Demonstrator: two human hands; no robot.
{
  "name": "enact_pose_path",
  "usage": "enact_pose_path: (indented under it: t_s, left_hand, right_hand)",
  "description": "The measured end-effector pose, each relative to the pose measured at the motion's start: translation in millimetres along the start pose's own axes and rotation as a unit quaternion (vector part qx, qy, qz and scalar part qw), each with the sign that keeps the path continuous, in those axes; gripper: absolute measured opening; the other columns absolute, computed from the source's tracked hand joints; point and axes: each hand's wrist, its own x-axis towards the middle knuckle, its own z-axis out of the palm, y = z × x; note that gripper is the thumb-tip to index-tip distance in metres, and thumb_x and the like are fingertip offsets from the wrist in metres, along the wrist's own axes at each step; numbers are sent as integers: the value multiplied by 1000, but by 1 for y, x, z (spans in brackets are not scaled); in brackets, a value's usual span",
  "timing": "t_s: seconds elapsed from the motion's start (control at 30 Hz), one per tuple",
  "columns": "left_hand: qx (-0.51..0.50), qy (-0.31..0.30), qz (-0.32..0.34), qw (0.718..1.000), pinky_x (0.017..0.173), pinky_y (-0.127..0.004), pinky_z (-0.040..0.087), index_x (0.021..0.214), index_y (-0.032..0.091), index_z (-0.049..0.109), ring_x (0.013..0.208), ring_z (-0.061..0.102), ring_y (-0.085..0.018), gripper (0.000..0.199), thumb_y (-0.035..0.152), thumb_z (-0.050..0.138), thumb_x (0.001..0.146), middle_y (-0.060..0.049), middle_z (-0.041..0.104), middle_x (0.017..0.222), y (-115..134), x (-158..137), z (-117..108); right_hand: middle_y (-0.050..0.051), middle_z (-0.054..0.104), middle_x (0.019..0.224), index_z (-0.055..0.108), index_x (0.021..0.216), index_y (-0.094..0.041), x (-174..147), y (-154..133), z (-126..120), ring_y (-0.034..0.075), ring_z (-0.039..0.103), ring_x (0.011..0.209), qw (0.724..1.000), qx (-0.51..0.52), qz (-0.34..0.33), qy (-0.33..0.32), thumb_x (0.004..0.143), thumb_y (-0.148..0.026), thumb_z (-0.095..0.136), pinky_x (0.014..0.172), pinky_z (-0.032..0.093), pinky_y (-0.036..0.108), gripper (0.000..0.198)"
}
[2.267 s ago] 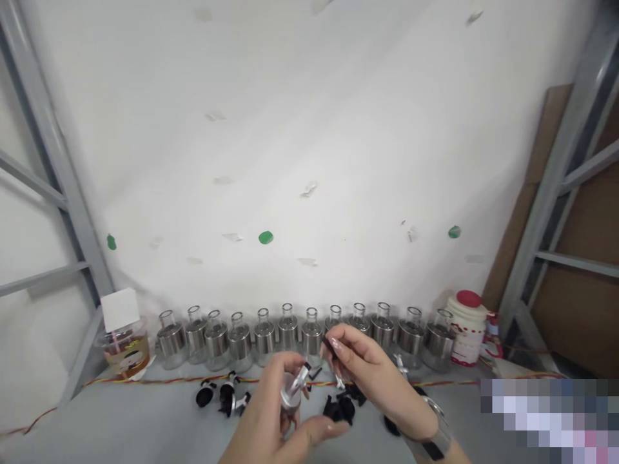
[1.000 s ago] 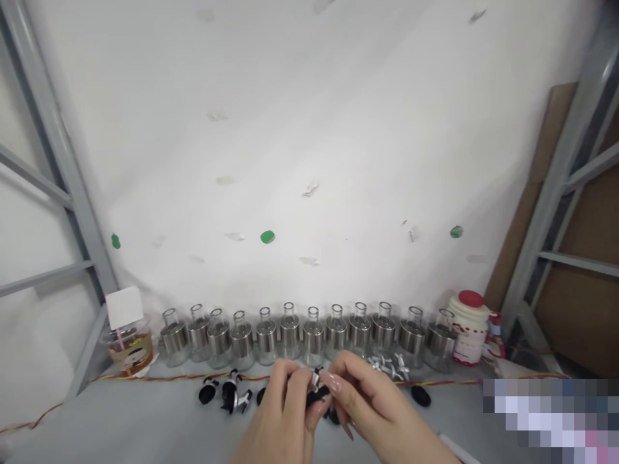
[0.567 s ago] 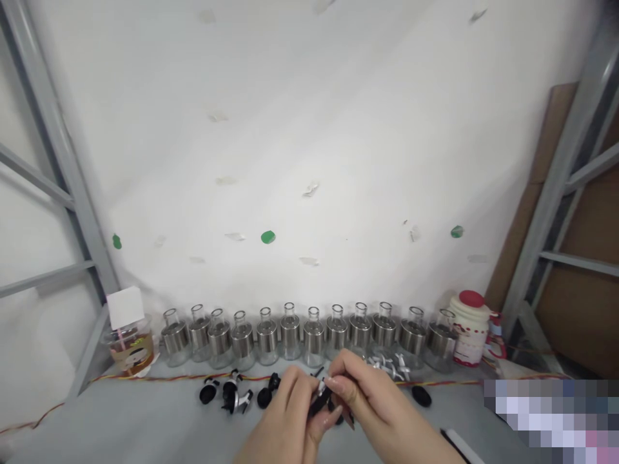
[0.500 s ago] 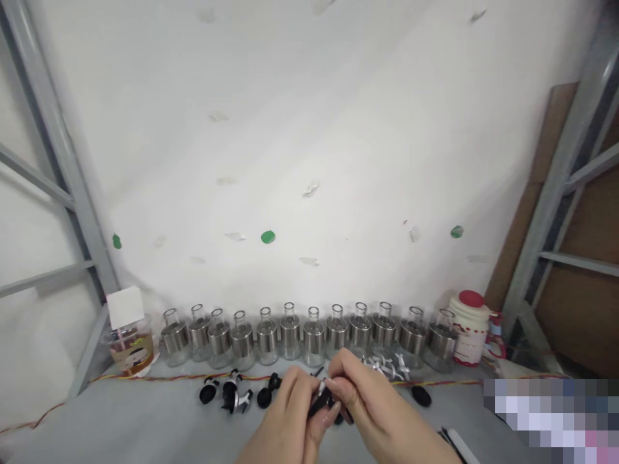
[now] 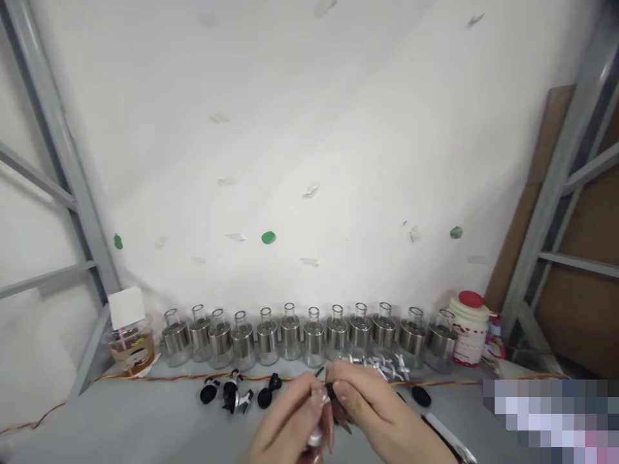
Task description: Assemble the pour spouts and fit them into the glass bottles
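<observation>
My left hand [image 5: 293,422] and my right hand [image 5: 372,409] meet low in the middle, just above the table. Closed fingers of the left hand hold a pourer piece whose silver part [image 5: 315,439] shows below the thumb. Pinched in my right thumb and fingers is a small black part [image 5: 331,391], close against the left fingertips. Fingers cover most of both, so I cannot tell whether they are joined. Left of my hands lie black-and-silver bottle pourers [image 5: 233,393] and a black pourer piece [image 5: 269,390]. Behind the right hand is a pile of silver levers [image 5: 387,367].
Several glass bottles with metal sleeves [image 5: 290,328] line the wall. A plastic drink cup [image 5: 131,351] stands left, a cream jar with a red lid [image 5: 470,328] right. Twisted wire [image 5: 178,378] crosses the grey table [image 5: 120,425]. A black disc [image 5: 421,396] and a long white-and-black item [image 5: 447,438] lie right.
Both hands have turned in place, and the left fingers have closed further over the pourer piece. Its silver part now shows lower down. More of the long item at right is uncovered.
</observation>
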Motion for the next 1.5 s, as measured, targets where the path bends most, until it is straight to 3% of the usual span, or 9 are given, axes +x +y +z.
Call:
enact_pose_path:
  t_s: [0.3,0.6,0.73,0.83,0.93,1.03,1.3,1.43,1.5]
  left_hand:
    - [-125,-5,42,991,39,-22,16,44,18,34,36,24,-5,44,44,56,73,7,29,39,-10,21,-17]
    - [121,81,6,989,42,-19,26,56,19,42,40,33,-7,43,57,45,76,7,39,46,-36,27,-23]
    - [347,285,95,889,80,-33,42,89,19,56,85,55,-20,40,54,40,79,-6,58,87,-80,17,-88]
    - [428,386,72,814,85,-38,42,89,18,58,91,56,-25,45,57,41,74,-8,60,89,-102,2,-160]
    - [445,437,46,780,89,-44,38,83,16,57,95,54,-32,52,63,40,70,-12,59,87,-111,-7,-218]
    - [454,446,31,771,89,-42,39,87,13,56,97,53,-32,54,61,42,69,-13,59,91,-120,-5,-245]
    - [491,461,88,734,98,-51,26,106,13,48,116,36,-35,48,48,43,74,-16,44,115,-120,11,-218]
    - [497,378,128,770,87,-41,41,96,18,54,92,54,-24,29,38,42,79,-8,53,96,-117,19,-173]
    - [486,338,130,795,76,-35,48,93,20,56,76,58,-19,24,35,43,80,-5,55,89,-125,26,-148]
  right_hand:
    - [-2,44,56,39,57,-20,0,6,0,12,44,57,995,-35,11,88,93,-36,26,61,31,25,41]
    - [-1,42,57,40,60,-21,-11,2,-18,13,41,55,990,-58,-18,128,93,-34,26,54,30,27,38]
    - [0,43,57,39,61,-22,-16,0,-29,14,41,52,984,-95,-26,151,93,-32,26,52,30,28,35]
    - [0,43,57,39,61,-22,-17,1,-32,14,42,52,980,-129,-34,150,92,-30,29,51,31,28,33]
    - [-1,42,57,38,61,-22,-16,2,-28,14,42,52,978,-156,-26,136,91,-30,31,51,31,27,32]
    - [-1,41,57,37,60,-22,-12,1,-21,14,40,53,977,-178,-7,116,91,-31,33,52,30,27,32]
    - [-1,50,62,47,63,-21,13,32,4,15,48,60,980,-184,69,22,89,-34,39,56,34,27,30]
    - [3,56,90,59,89,-26,20,73,60,21,55,80,984,-159,82,-1,81,-29,53,71,41,32,11]
    - [6,57,96,61,92,-25,18,91,93,28,55,88,983,-156,98,-13,65,-21,69,74,42,36,29]
